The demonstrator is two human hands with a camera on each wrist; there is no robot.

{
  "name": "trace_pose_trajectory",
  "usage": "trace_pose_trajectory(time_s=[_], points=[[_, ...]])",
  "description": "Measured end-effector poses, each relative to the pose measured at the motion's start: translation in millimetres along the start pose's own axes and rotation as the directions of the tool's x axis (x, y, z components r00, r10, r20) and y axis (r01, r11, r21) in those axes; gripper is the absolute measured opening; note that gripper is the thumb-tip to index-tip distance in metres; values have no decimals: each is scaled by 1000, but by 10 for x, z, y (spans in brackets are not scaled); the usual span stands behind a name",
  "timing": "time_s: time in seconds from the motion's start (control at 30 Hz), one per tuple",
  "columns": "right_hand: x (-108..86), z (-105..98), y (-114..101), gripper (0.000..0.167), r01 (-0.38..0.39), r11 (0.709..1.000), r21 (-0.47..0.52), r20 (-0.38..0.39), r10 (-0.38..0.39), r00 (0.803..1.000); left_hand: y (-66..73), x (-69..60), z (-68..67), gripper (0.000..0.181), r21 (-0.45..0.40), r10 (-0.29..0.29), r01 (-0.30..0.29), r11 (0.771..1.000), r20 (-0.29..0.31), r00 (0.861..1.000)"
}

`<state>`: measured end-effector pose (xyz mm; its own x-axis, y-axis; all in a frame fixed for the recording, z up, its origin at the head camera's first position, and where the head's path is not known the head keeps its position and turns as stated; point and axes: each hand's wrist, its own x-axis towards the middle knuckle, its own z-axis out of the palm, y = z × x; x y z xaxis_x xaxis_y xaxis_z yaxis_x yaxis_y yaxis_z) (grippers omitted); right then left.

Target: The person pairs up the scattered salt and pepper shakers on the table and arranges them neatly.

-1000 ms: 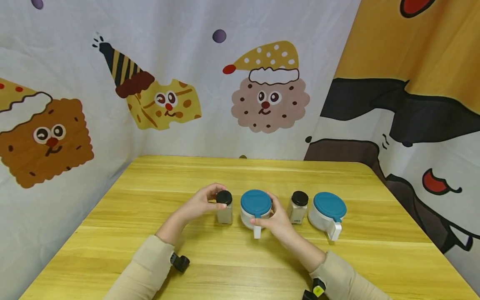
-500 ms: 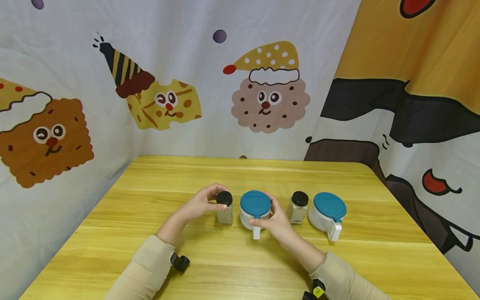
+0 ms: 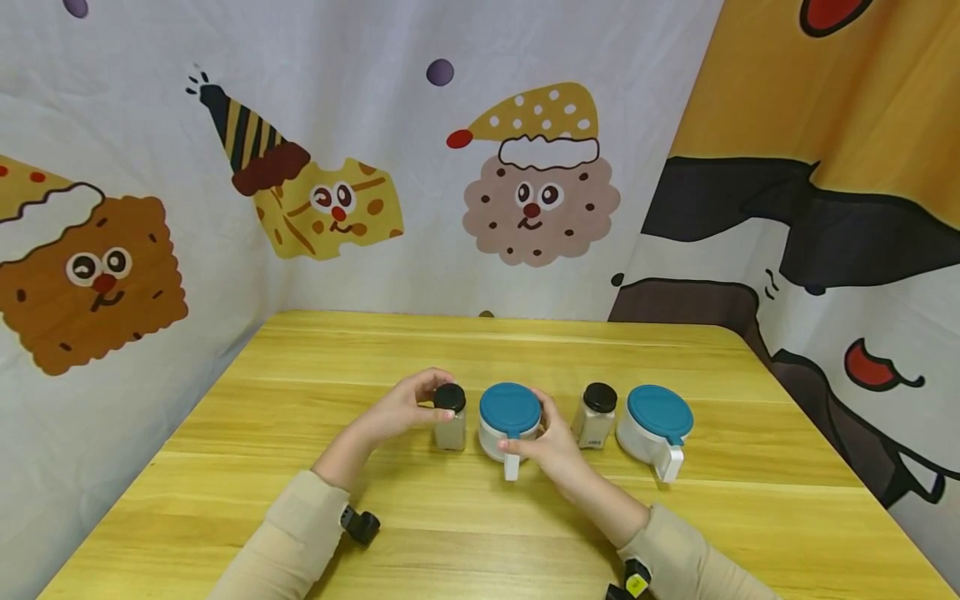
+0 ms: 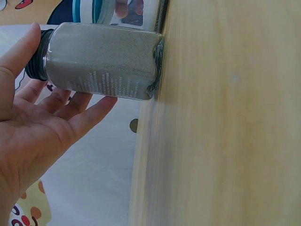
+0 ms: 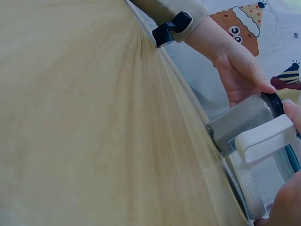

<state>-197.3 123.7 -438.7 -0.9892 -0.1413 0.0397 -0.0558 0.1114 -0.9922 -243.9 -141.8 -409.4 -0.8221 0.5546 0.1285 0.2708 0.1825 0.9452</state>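
In the head view my left hand (image 3: 403, 408) holds a square glass spice jar (image 3: 450, 432) with a black lid and pale powder inside. The left wrist view has the thumb against the lid and the other fingers (image 4: 96, 112) along the jar's far side. Just right of it, my right hand (image 3: 558, 448) grips a round seasoning pot (image 3: 510, 408) with a blue lid and white handle, the thumb near the handle. Both containers stand upright, close together, with a small gap between them. In the right wrist view the pot's handle (image 5: 265, 139) partly covers the spice jar.
To the right stand a second black-lidded spice jar (image 3: 595, 427) and a second blue-lidded seasoning pot (image 3: 658, 412), its handle facing me. All rest on a wooden table (image 3: 450, 542). A printed cloth (image 3: 360, 50) hangs behind the table's back edge.
The seasoning pot in my right hand has shifted slightly left and toward me. The spice jar in my left hand has moved very slightly toward me. Both grips look the same.
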Motion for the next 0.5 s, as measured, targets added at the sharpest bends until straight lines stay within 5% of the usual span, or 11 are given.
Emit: trace_pose_trajectory(time_s=[0.5], points=[[-2,27,44,100,30,1000,-3,22,-30,999,4,-7,6,43,1,-19,19,1000,-9,1000]])
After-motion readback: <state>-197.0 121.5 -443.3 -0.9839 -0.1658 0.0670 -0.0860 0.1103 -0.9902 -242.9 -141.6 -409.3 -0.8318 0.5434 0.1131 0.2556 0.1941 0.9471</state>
